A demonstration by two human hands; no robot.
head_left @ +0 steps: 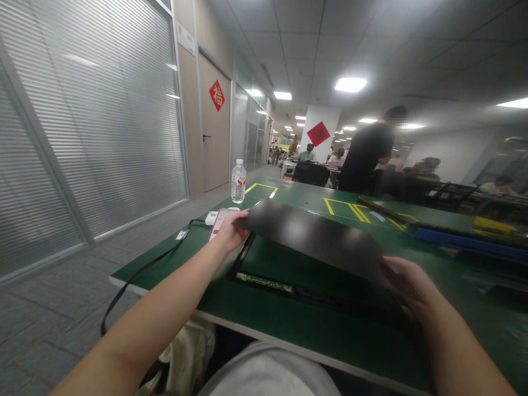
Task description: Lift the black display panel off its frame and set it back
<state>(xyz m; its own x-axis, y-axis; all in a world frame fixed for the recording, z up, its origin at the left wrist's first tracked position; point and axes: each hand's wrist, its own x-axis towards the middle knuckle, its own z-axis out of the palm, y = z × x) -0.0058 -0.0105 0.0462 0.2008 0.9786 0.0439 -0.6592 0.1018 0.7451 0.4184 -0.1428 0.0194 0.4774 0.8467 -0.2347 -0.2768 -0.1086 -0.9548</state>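
At the bottom centre is grey clothing, just below the near edge of the green table. Right of centre, the right hand grips the right end of a dark flat panel, its thumb along the edge; motion blur hides the other fingers. Left of centre, the left hand has its fingers closed on the panel's left corner. The panel is tilted across the middle of the frame, over a black rectangular frame on the table; whether the two touch, I cannot tell. A green circuit-board strip runs along the near side of the black frame.

Just beyond the left hand lie a phone and a white block, with a black strap hanging over the table edge. Farther back, a water bottle stands upright near yellow tape. At upper right, a person in black stands beyond the table; at upper left, a door bears a red diamond sign.
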